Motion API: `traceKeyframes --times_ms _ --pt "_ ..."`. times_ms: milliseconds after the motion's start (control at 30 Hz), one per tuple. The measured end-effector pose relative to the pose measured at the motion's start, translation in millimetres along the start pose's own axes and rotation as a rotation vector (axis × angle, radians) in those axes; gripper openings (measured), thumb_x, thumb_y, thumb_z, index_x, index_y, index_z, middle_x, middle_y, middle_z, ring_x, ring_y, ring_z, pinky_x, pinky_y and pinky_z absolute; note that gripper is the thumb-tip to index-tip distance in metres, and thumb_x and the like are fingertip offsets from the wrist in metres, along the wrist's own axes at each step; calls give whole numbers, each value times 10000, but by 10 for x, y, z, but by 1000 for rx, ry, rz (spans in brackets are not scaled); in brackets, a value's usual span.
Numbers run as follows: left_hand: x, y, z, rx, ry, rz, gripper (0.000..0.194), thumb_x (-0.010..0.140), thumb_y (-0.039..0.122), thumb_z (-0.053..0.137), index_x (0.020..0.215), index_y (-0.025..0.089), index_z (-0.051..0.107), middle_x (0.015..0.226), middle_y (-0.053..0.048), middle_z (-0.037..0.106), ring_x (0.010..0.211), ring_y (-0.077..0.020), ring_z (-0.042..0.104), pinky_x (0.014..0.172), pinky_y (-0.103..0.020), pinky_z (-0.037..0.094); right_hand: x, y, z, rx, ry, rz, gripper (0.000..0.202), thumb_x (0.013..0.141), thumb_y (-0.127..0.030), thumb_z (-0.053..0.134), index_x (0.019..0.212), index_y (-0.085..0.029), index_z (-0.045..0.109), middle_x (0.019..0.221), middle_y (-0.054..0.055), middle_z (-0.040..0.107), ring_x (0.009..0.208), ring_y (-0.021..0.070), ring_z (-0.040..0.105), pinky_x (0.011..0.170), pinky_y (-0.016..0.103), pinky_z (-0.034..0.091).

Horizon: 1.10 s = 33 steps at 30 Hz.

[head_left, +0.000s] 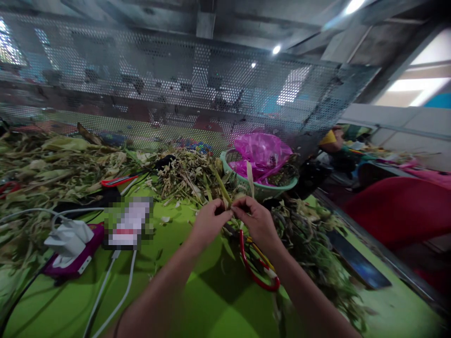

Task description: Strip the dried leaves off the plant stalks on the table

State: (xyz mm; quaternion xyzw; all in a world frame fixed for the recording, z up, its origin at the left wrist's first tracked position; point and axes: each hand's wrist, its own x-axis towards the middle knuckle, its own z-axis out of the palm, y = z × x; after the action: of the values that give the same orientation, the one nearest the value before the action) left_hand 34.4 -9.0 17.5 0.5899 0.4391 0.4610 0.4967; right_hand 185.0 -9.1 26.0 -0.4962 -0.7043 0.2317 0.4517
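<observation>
Both hands meet low over the green table [197,300], fingertips pinched together. My left hand [211,223] is closed on a green plant stem [221,184] that slants up and away. My right hand [255,220] is closed too, with a pale, flat leaf strip [250,178] standing up beside its fingers. The exact point of the pinch is partly covered by the fingers. Just below the right hand, a tool with a looped red handle [245,260] lies on the table, its working end hidden.
Dried plant heaps [186,180] line the back, and leafy stems [317,253] lie at right. A green basket [278,188] holds a magenta plastic bag [262,152]. At left are a phone [130,223] and a purple power strip [75,263] with cables. A perforated metal panel [158,80] stands behind.
</observation>
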Motion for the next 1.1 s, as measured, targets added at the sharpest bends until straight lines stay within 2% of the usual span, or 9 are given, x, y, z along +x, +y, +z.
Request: traceKeyframes --times_ms 100,200,400,567,700,833,967,1100 --pt "-6 -4 3 120 1 69 144 730 281 567 662 169 508 609 39 440 598 -105 387 562 -230 297 8 20 -2 29 2 20 114 787 -294 587 790 -181 600 736 10 601 717 159 545 702 281 437" --pt "0 -33 8 114 9 82 168 756 292 536 649 173 485 604 39 433 589 -103 380 555 -231 287 17 46 -4 59 -7 33 145 787 -320 595 799 -177 616 738 12 614 712 158 551 699 280 444" --pt "24 -61 -3 -135 27 -50 173 738 288 530 618 175 478 560 39 433 534 -90 389 522 -218 289 12 43 18 80 -51 -3 148 784 -329 621 833 -194 656 783 23 658 744 172 592 725 297 470" --pt "20 -21 -1 -300 21 -98 135 689 258 544 593 174 496 559 27 455 531 -89 409 521 -208 320 3 32 28 3 7 -74 124 784 -318 622 810 -204 661 791 36 658 756 187 597 729 318 473" --pt "14 -38 4 -346 24 -129 76 678 221 541 629 174 505 586 29 455 549 -86 415 541 -202 341 -2 30 26 -27 12 -119 106 780 -307 635 791 -205 657 786 34 642 765 188 593 734 314 462" --pt "26 -81 -6 -276 51 -104 55 696 218 560 683 172 531 635 19 502 587 -95 448 568 -213 351 0 26 30 52 -17 -37 133 768 -322 648 802 -194 642 769 31 635 737 178 583 718 305 462" --pt "27 -76 -5 -90 70 -43 79 721 250 562 717 172 563 670 3 563 606 -115 468 571 -230 336 15 38 39 227 -2 101 266 731 -401 679 859 -189 581 770 20 618 713 164 573 670 282 465" --pt "7 -57 0 112 57 16 116 745 281 545 695 178 562 630 15 545 593 -119 443 554 -232 299 38 65 37 209 -27 185 309 676 -443 713 744 -175 576 650 -13 563 603 133 512 576 254 422"
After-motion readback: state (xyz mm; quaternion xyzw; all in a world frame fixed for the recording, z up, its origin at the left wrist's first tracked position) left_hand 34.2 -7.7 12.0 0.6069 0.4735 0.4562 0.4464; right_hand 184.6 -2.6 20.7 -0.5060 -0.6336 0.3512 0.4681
